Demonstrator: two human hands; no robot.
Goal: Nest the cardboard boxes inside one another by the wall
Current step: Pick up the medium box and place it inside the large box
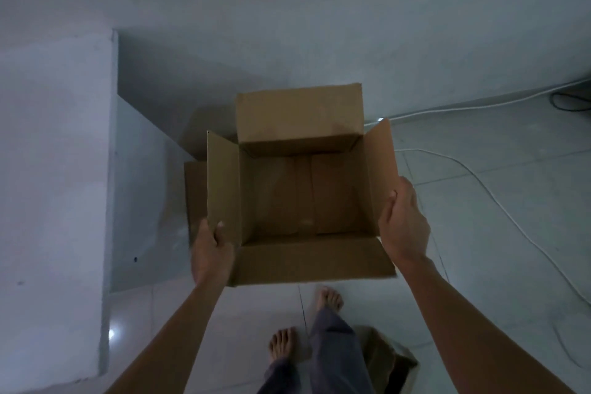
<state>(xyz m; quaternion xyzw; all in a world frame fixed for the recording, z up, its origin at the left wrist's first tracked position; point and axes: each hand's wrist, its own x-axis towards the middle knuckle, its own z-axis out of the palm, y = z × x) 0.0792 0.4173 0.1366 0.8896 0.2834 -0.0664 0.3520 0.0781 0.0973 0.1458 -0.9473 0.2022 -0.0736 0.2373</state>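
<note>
A brown cardboard box (pixel 303 198) with all flaps open is held in the air in front of me, its inside empty. My left hand (pixel 212 249) grips the lower corner of its left flap. My right hand (pixel 404 221) presses flat against the outside of its right flap. Behind and below its left side, part of another cardboard box (pixel 194 198) shows near the wall. A third, small cardboard box (pixel 388 358) lies on the floor by my right leg, partly hidden.
A white wall pillar (pixel 54 169) juts out on the left, forming a corner recess. White cables (pixel 499 201) run over the tiled floor at right. My bare feet (pixel 281 345) stand on the tiles below the box.
</note>
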